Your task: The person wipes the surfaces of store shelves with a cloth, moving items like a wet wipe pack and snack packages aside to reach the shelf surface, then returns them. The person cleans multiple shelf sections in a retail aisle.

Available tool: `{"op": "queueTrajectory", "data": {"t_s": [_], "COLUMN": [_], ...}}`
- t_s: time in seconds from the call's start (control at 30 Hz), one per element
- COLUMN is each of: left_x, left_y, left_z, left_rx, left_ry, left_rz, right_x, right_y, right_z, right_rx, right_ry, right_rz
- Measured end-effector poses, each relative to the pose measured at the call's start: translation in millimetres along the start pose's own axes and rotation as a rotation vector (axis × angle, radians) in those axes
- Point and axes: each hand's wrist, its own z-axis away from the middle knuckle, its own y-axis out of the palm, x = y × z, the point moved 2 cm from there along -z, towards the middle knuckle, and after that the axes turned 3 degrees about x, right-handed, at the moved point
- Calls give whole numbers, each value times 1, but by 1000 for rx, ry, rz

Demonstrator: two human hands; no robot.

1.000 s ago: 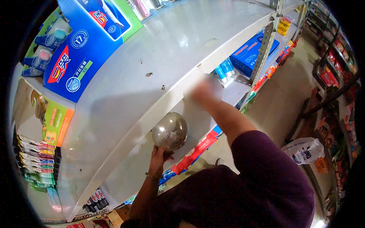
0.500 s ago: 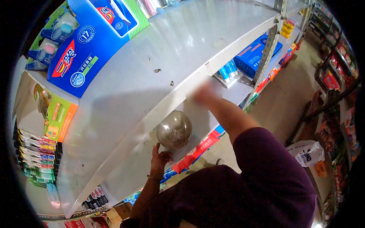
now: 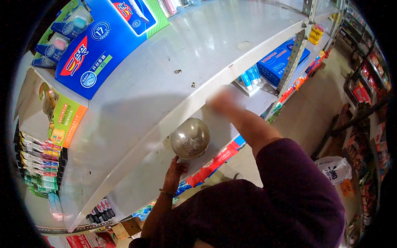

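Beside the front edge of the upper shelf sits a round metal bowl (image 3: 190, 138) with whitish, foamy-looking liquid or specks inside. My left hand (image 3: 175, 171) grips the bowl at its near lower side, a finger up along its rim; part of the grip is hidden under the bowl. Farther right, my right hand (image 3: 225, 100) reaches to the lower shelf (image 3: 215, 128), just below the upper shelf's edge. It is blurred, so its fingers and anything in them cannot be made out. Blue-and-white tubes (image 3: 249, 77) in a white tray lie just beyond it.
The white upper shelf (image 3: 165, 87) juts over the lower one. A large blue carton (image 3: 89, 53) and toothbrush packs (image 3: 41, 157) stand left. A blue box (image 3: 281, 62) is behind a metal upright (image 3: 293, 58). A white plastic bag (image 3: 334, 169) lies right, near stocked racks.
The whole view has shifted slightly, with the shelves appearing a little farther right. Both hands stay in nearly the same places, the left still at the bowl.
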Motion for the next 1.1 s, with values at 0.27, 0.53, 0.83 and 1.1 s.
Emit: {"op": "queueTrajectory", "data": {"t_s": [0.27,0.53,0.83,1.1], "left_x": [13,9,21,10], "left_y": [-6,-3,-8,-3], "left_z": [-1,-7,-3,1], "left_rx": [-19,-37,7,41], "left_ry": [-34,-117,-11,46], "left_rz": [5,75,85,113], "right_x": [-5,-18,38,23], "right_y": [-2,52,-10,11], "right_z": [13,-25,-55,-69], "right_rx": [113,240,489,396], "right_ry": [11,44,433,379], "right_rz": [0,156,572,482]}}
